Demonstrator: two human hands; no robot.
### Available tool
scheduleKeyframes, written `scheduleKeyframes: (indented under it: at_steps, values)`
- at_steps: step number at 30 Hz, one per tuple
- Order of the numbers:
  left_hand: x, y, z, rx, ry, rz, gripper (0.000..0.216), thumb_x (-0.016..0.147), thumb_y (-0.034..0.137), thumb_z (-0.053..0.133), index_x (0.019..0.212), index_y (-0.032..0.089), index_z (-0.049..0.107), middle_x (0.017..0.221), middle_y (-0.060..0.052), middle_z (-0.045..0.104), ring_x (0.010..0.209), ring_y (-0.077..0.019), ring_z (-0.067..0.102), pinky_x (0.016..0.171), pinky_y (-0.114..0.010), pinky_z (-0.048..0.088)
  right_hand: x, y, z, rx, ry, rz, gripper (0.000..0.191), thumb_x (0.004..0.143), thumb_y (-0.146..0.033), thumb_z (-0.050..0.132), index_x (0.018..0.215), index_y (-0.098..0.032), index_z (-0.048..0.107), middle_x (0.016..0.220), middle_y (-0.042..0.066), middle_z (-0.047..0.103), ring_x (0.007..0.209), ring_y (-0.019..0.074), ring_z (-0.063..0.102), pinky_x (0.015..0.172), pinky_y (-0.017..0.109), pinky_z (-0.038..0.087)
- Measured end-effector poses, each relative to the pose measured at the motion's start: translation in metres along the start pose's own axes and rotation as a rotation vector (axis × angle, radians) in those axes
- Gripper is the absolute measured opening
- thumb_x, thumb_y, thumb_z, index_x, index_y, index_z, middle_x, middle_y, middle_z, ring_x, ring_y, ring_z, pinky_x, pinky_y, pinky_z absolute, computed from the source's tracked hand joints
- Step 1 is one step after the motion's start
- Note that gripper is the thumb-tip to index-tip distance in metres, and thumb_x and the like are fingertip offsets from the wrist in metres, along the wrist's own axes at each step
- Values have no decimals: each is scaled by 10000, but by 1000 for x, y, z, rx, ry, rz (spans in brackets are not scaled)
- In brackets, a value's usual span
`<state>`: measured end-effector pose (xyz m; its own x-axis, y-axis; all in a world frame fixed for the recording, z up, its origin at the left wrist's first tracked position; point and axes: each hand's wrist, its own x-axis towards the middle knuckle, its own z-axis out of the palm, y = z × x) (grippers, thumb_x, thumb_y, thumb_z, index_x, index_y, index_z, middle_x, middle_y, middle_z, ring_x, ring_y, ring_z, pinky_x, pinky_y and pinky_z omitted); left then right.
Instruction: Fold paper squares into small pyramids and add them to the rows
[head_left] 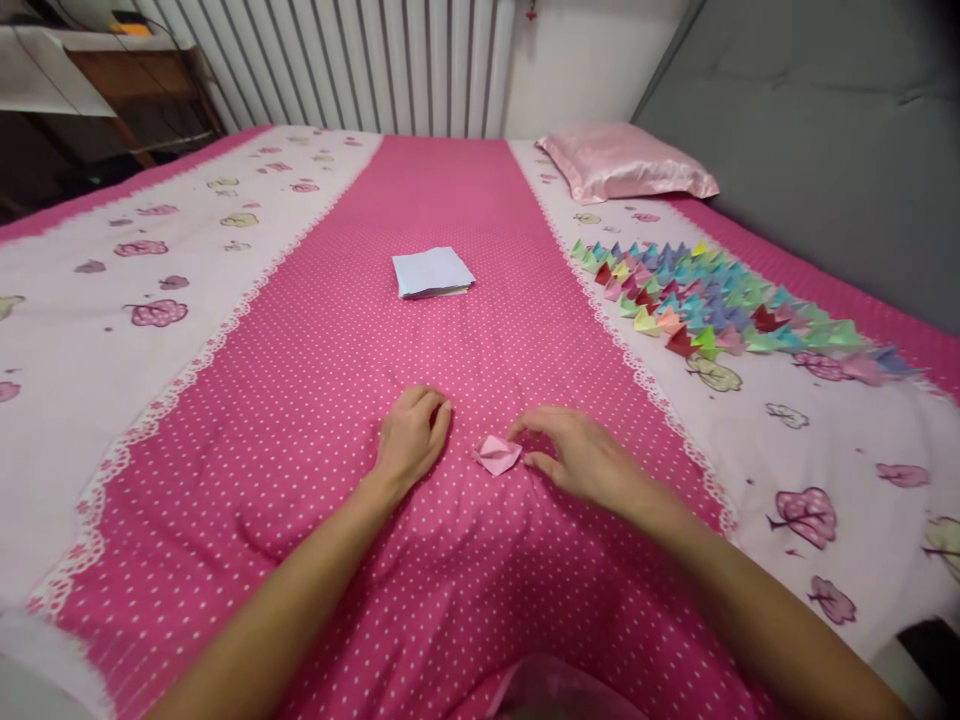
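A small folded pink paper piece [496,455] lies on the pink dotted bedspread [420,360] between my hands. My right hand [581,455] rests beside it, thumb and fingertips touching its right edge in a loose pinch. My left hand [411,432] lies a little to the left of the paper, fingers curled under and pressed into the cover, with nothing visible in it. Farther up the bed sits a small stack of pale blue paper sheets [433,271].
Several folded paper pieces in many colours [712,300] lie in rows on the right white strip. A pink satin pillow [622,162] sits at the head. A grey padded wall [817,130] runs along the right, a radiator [360,60] behind, a wooden shelf [142,90] far left.
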<state>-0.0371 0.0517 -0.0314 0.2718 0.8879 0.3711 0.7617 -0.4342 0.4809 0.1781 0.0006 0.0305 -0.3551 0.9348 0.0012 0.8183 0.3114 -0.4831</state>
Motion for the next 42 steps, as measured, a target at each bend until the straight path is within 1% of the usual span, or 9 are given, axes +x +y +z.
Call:
scheduleKeyframes:
  at_steps: [7, 14, 20, 23, 27, 29, 32, 36, 42]
  values:
    - [2, -8, 2, 26, 34, 35, 241, 894, 316, 400, 841, 182, 594, 900, -62, 627, 869, -198, 569, 833, -329, 450, 7, -7, 0, -65, -40, 35, 147, 789, -117, 623, 834, -222, 716, 862, 23, 711, 825, 163, 639, 732, 261, 449]
    - [6, -15, 2, 65, 75, 54, 256, 886, 346, 406, 818, 186, 593, 876, -64, 631, 832, -200, 578, 816, -323, 449, 8, -7, 5, -70, 47, -10, 147, 818, -161, 607, 867, -235, 725, 845, 12, 725, 770, 147, 647, 704, 246, 447]
    - [11, -24, 4, 109, 98, 79, 317, 863, 416, 406, 805, 178, 608, 873, -68, 654, 832, -218, 602, 790, -325, 462, -5, 11, -21, 13, 154, -33, 179, 847, -165, 568, 930, -220, 716, 892, 13, 727, 795, 144, 649, 727, 251, 462]
    - [12, -27, 4, 140, 107, 92, 324, 864, 423, 401, 804, 178, 603, 864, -67, 655, 823, -215, 604, 787, -319, 461, -21, 37, -44, 61, 244, 6, 177, 829, -144, 579, 915, -202, 721, 877, 20, 732, 771, 145, 652, 726, 259, 476]
    - [12, -28, 4, 190, 92, 103, 308, 870, 427, 400, 827, 190, 591, 881, -55, 653, 831, -204, 601, 794, -310, 459, -48, 83, -76, 113, 433, 94, 177, 816, -143, 578, 884, -217, 724, 859, 5, 735, 741, 135, 657, 701, 250, 488]
    - [11, -29, 3, 221, 75, 92, 290, 874, 425, 406, 853, 197, 584, 892, -45, 650, 843, -199, 598, 797, -307, 458, -61, 110, -92, 48, 521, 176, 179, 806, -147, 579, 865, -230, 726, 842, -4, 736, 722, 137, 656, 689, 253, 489]
    - [10, -30, 3, 253, 57, 72, 282, 878, 420, 405, 878, 198, 578, 904, -40, 647, 860, -197, 595, 804, -304, 457, -78, 155, -115, -145, 592, 420, 175, 795, -196, 594, 888, -265, 725, 824, -29, 735, 730, 136, 658, 690, 242, 491]
    - [10, -30, 3, 262, 68, 75, 299, 870, 429, 393, 863, 197, 582, 901, -42, 648, 861, -203, 597, 812, -308, 456, -98, 216, -142, -269, 687, 669, 211, 800, -200, 557, 924, -231, 725, 879, 32, 732, 812, 209, 658, 698, 310, 491]
    - [11, -28, 4, 243, 64, 79, 328, 866, 433, 381, 865, 179, 588, 907, -61, 636, 846, -212, 595, 814, -317, 449, -117, 286, -158, -376, 720, 973, 237, 808, -213, 548, 969, -220, 722, 945, 105, 713, 870, 274, 650, 703, 370, 492]
